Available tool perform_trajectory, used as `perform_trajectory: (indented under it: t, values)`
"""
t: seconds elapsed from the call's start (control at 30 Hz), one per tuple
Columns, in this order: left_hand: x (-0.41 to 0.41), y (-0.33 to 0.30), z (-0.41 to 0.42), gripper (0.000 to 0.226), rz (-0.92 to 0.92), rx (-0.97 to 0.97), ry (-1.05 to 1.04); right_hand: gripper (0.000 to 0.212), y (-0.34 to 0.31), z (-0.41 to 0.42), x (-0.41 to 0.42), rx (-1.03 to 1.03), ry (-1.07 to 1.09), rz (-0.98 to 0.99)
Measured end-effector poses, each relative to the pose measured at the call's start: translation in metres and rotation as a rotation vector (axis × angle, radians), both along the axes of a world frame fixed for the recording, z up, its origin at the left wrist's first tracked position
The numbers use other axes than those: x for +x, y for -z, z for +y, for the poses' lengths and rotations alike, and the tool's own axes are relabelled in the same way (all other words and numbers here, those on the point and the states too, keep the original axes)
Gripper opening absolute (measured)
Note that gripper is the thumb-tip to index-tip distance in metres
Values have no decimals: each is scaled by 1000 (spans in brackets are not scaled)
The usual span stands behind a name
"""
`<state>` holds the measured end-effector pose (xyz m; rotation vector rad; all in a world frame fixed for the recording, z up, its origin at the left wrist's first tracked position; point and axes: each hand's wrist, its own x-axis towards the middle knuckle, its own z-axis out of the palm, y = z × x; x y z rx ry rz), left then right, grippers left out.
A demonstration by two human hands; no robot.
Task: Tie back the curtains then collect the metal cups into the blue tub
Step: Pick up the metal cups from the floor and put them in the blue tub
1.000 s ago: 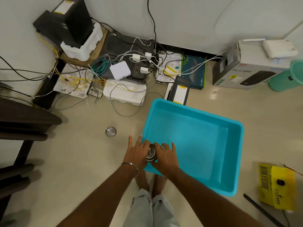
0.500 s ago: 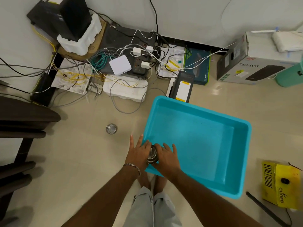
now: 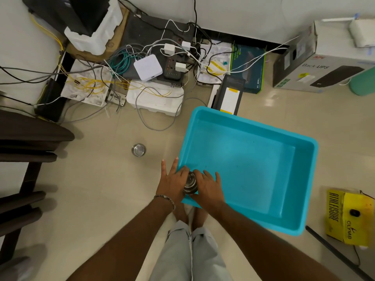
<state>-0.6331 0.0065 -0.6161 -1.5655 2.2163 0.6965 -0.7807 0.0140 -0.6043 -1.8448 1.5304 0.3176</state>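
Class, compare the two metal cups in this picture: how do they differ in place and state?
The held cup sits between the left hand and right hand, over the blue tub's near corner; the floor cup stands free on the tiles, left of the tub. Hands partly hide the held cup; the floor cup shows its open mouth. Both are shiny steel.

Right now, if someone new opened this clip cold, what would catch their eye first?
The big turquoise plastic tub on the beige floor, right of centre, dominates. At its near-left corner both hands, left hand and right hand, hold a stack of shiny metal cups between them. Another round metal cup sits alone on the floor left of the tub, with a tangle of cables and white adapters along the wall behind.
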Motion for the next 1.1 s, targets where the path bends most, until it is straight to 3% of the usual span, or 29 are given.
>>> perform_trajectory:
  t: [0.43, 0.63, 0.77, 1.1]
  values:
    - [-6, -16, 5, 83, -25, 1, -18, 91, -13, 2, -2, 18, -97, 50]
    - [1, -47, 9, 81, 35, -58, -96, 79, -41, -2, 0, -83, -107, 46]
    - [10, -69, 9, 84, 38, -93, -145, 82, -64, -6, 7, -155, -135, 45]
    - [34, -122, 48, 88, -53, -181, -364, 78, -115, -3, 32, -298, -296, 4]
